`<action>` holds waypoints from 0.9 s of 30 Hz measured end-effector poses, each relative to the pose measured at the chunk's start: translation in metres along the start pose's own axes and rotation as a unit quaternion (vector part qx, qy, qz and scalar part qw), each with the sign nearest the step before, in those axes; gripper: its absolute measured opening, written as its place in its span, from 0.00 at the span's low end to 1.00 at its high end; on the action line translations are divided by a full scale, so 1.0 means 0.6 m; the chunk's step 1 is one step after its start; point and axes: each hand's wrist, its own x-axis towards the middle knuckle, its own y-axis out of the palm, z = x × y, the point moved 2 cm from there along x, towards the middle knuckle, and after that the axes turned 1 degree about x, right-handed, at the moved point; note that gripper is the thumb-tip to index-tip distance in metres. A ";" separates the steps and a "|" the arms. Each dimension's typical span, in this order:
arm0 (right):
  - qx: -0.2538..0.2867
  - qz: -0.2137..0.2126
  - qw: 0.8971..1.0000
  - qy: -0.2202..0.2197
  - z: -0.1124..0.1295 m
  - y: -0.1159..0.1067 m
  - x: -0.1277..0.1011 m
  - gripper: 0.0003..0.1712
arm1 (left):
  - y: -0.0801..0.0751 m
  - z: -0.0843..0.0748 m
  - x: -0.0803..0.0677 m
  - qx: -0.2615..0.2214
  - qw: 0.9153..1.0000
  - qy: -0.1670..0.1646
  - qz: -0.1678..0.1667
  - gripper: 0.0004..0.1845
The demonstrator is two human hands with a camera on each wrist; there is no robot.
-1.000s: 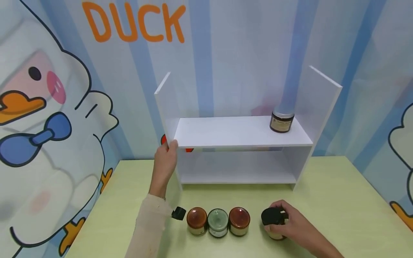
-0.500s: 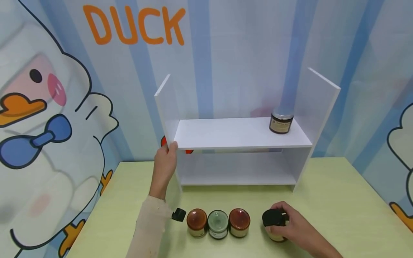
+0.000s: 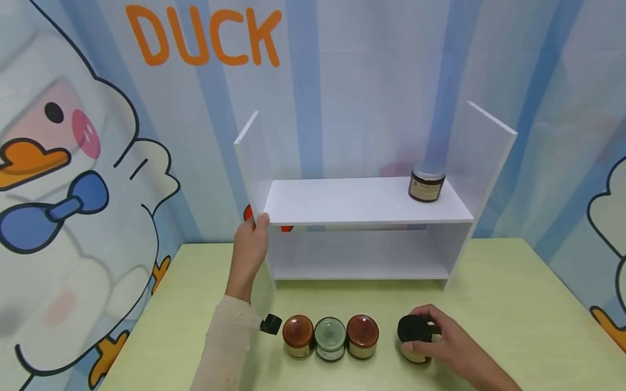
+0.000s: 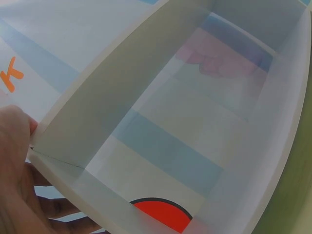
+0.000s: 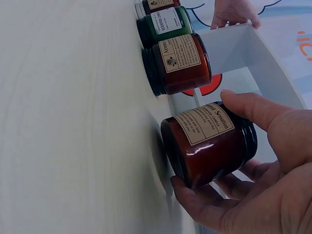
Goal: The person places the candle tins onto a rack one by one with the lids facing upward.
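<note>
In the head view, the left hand [image 3: 250,244] grips the left side panel of a white two-tier shelf [image 3: 371,221], thumb at the front edge. The left wrist view shows its other fingers [image 4: 58,207] around the panel's outer side. Down at the right, the right hand [image 3: 442,342] holds an amber candle jar [image 5: 207,144] with a tan label, its black lid up and the jar slightly tilted. Whether its base touches the table cannot be told. To its left stand two amber jars [image 3: 362,336] [image 3: 298,336] and a green jar [image 3: 330,339] between them, lids down.
Another dark labelled jar [image 3: 426,185] stands on the upper shelf at its right end. The pale green-yellow table [image 3: 518,304] reaches back to a printed duck backdrop [image 3: 371,81]. A small black block [image 3: 271,324] sits at the left wrist.
The jar in the right hand has turned or tilted very slightly. The left hand, the shelf and the row of jars have stayed in place.
</note>
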 end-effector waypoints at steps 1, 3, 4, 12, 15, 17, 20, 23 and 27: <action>0.000 0.000 1.000 -0.003 0.000 0.000 0.001 0.32 | 0.000 0.000 0.001 -0.001 1.000 0.001 -0.001 0.29; 0.000 0.000 1.000 -0.008 0.001 0.000 0.002 0.32 | 0.000 0.001 0.002 -0.002 1.000 0.004 -0.002 0.29; 0.000 0.000 1.000 -0.009 0.002 0.000 0.002 0.32 | 0.000 0.001 0.002 -0.003 1.000 0.004 -0.001 0.29; 0.025 0.003 1.000 0.007 0.000 0.002 0.001 0.33 | 0.000 0.001 0.002 -0.004 1.000 0.001 -0.001 0.29; 0.034 0.008 0.999 0.008 -0.004 0.002 0.001 0.33 | 0.000 0.001 0.000 -0.004 1.000 0.003 0.000 0.29; 0.036 0.011 0.999 0.005 -0.005 0.003 0.000 0.33 | 0.000 0.000 -0.001 -0.003 1.000 0.006 -0.001 0.29; 0.037 0.013 0.999 0.001 -0.006 0.003 0.000 0.33 | 0.000 -0.001 -0.002 -0.005 1.000 0.007 0.001 0.29; 0.032 0.011 0.999 -0.002 -0.003 0.003 0.000 0.32 | -0.001 -0.001 -0.002 -0.009 1.000 0.009 0.004 0.29; 0.023 0.008 1.000 0.006 0.004 0.004 0.001 0.31 | -0.001 0.000 -0.001 -0.012 1.000 0.010 0.006 0.29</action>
